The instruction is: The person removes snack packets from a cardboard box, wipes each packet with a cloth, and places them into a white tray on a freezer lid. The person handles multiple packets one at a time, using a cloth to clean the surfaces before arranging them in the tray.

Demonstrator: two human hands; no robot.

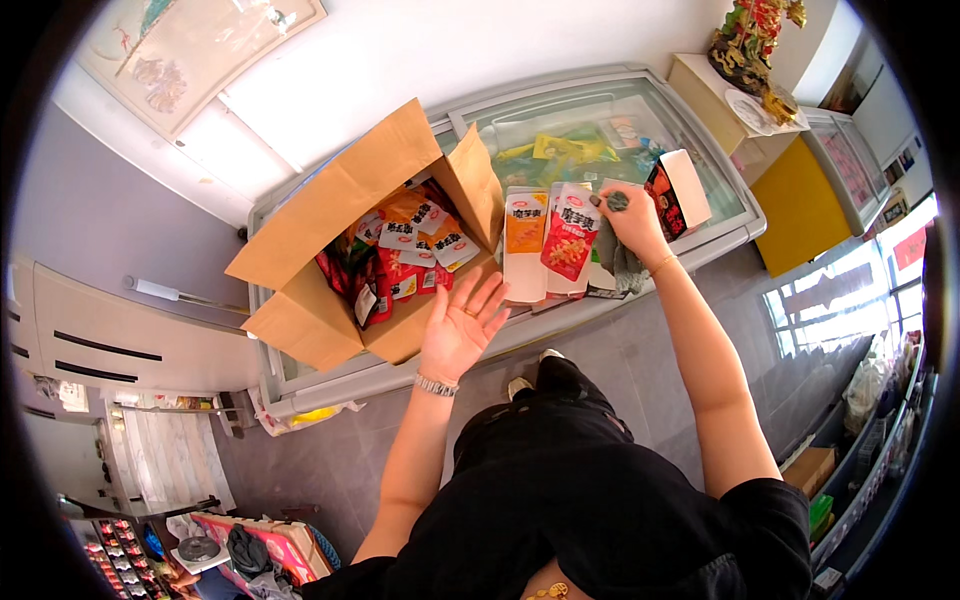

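Note:
My left hand (461, 328) is held palm up with its fingers apart, empty, by the near right edge of an open cardboard box (341, 202). Red, orange and white snack pouches (420, 232) fill the lower part of the box. To its right, a white display box (525, 281) carries an orange pouch (526, 221); beside that, a red pouch (570, 240) lies on another box. My right hand (630, 217) grips a grey-green cloth (621, 259), which hangs down over the freezer's near side. A black and red carton (679, 193) stands right of this hand.
Everything rests on a glass-topped chest freezer (491, 334) against the white wall. At the upper right, a cabinet (697, 94) bears a gilded figurine (750, 60) and a plate. Store shelves (862, 465) run along the right, over a grey tiled floor. A partly hidden person (214, 581) is at lower left.

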